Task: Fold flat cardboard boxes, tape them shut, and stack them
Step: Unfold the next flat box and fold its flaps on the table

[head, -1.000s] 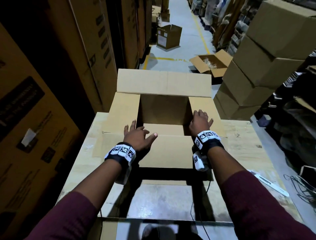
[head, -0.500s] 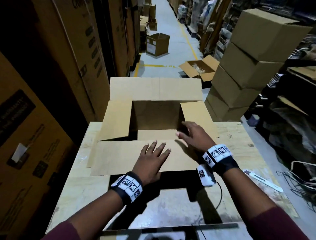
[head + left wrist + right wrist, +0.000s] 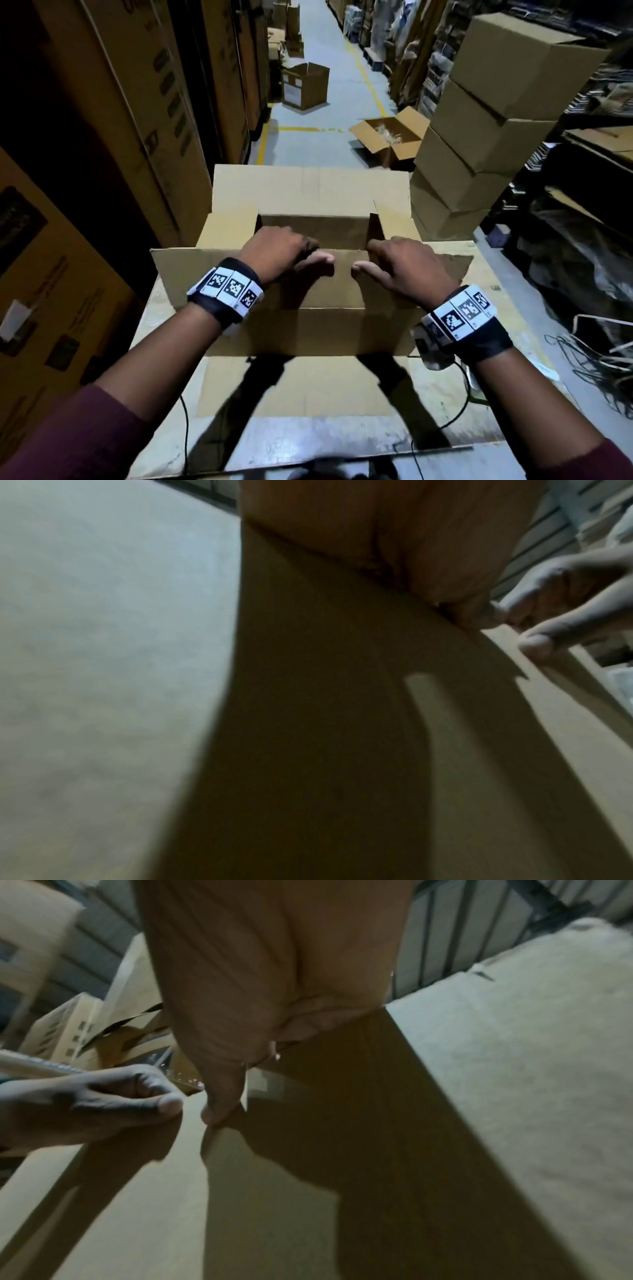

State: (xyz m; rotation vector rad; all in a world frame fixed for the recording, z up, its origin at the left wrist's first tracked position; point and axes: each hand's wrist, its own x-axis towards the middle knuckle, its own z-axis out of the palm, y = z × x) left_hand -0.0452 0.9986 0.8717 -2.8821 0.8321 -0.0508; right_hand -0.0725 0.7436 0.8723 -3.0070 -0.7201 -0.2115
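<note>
We have the open box [image 3: 308, 260] on the wooden bench [image 3: 486, 298], at twelve o'clock from us and close in. Both hands are on the top edge of the near flap [image 3: 212, 274], which stands raised toward us. Our left hand [image 3: 277, 255] curls its fingers over that edge with the thumb on the near face; our right hand [image 3: 404, 265] does the same just beside it, at about one o'clock. In the wrist views each thumb presses the cardboard, so both hands are closed on the flap, not resting flat.

The far flap [image 3: 310, 188] stands up at twelve o'clock, and the two side flaps angle outward at ten and two. Nothing is taped yet as far as we can see.

We judge this to be the folding step: closing the flaps of this end. Next, we think, the side flaps need tucking in before we bring the near flap and far flap down to meet, keeping their edges square. We cannot see a tape roll. Finished boxes [image 3: 486, 113] stand stacked at two o'clock, beyond the bench.
</note>
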